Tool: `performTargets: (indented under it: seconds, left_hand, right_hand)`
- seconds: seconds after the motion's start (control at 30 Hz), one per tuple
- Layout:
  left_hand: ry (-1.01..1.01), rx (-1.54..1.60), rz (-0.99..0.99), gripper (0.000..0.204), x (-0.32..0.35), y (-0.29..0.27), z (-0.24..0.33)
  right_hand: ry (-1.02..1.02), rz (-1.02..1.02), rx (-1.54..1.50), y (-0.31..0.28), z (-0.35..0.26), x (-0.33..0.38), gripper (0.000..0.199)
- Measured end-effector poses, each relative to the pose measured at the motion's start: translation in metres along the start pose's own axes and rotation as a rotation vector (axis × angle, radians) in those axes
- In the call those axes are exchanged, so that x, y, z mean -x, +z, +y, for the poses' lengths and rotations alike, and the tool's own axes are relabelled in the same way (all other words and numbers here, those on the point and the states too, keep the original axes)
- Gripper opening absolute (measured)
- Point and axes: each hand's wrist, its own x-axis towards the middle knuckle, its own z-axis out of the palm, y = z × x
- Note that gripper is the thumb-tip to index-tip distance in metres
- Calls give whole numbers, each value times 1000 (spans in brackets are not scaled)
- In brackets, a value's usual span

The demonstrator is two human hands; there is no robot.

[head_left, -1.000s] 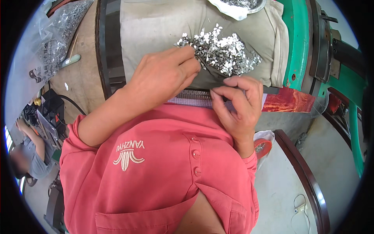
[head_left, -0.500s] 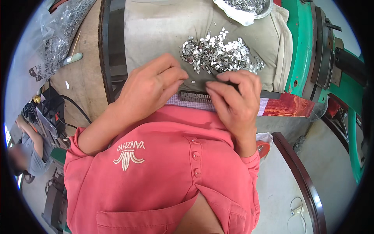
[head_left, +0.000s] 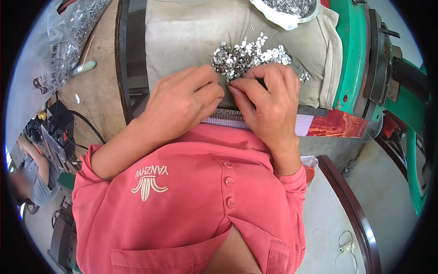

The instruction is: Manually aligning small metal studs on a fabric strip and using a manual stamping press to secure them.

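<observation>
Hands together at near edge of beige cloth (head_left: 182, 41): left hand (head_left: 180, 102) and right hand (head_left: 269, 102) pinched closed on small metal pieces (head_left: 246, 57).

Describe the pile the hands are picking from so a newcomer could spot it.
Find the beige cloth beside the green machine. Just beyond the fingertips of both hands lies the loose heap of small silvery metal pieces, scattered bare on the cloth, unlike those bagged nearby.

Small silver metal pcs (head_left: 248, 57), loose heap on beige cloth, near edge at fingertips.
</observation>
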Motion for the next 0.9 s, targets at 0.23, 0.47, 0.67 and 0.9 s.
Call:
performTargets:
  seconds: [0.23, 0.47, 0.67, 0.9]
  left_hand:
    - [-2, 54, -4, 21, 17, -7, -1]
    - [-42, 153, -13, 23, 20, 0, -1]
    - [-13, 165, -28, 24, 25, 2, -4]
    - [-46, 204, -4, 21, 25, 5, -2]
  right_hand:
    - [19, -13, 48, -2, -2, -1, 16]
    - [-22, 86, -82, -4, -17, 18, 23]
    - [-17, -5, -67, -6, -17, 25, 21]
    - [-89, -1, 104, 0, 2, -6, 18]
